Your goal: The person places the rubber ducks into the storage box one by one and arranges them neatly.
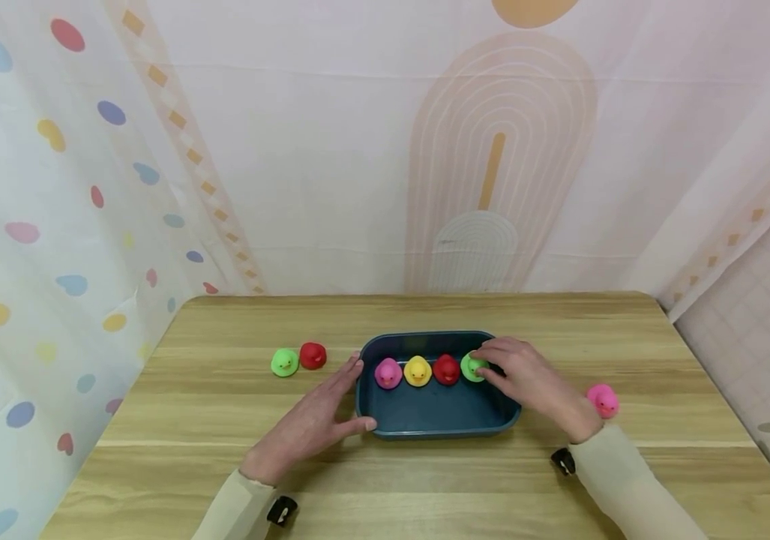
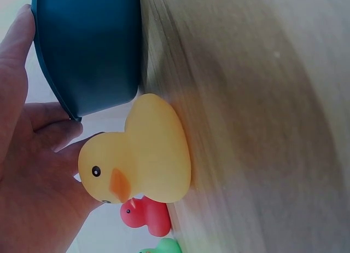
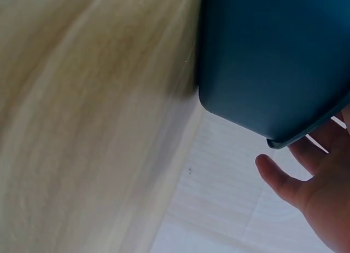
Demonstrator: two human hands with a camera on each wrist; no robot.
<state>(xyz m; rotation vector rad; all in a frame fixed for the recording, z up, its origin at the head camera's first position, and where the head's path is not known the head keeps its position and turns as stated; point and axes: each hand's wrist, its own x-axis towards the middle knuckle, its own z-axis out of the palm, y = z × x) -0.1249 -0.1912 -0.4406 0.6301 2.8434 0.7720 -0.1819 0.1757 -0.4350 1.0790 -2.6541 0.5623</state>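
Observation:
A dark blue rectangular bin stands on the table with a row of rubber ducks inside: a pink duck, a yellow duck, a red duck and a light green duck at the right end. My right hand reaches over the right rim and pinches the green duck between thumb and fingers. Against the bin's left end rests my left hand, its fingers extended and thumb at the front corner. Beside that hand, outside the bin, sits another yellow duck, hidden in the head view.
Left of the bin, a second green duck and a second red duck sit on the wooden table. Another pink duck is by my right forearm. A patterned curtain hangs behind the table.

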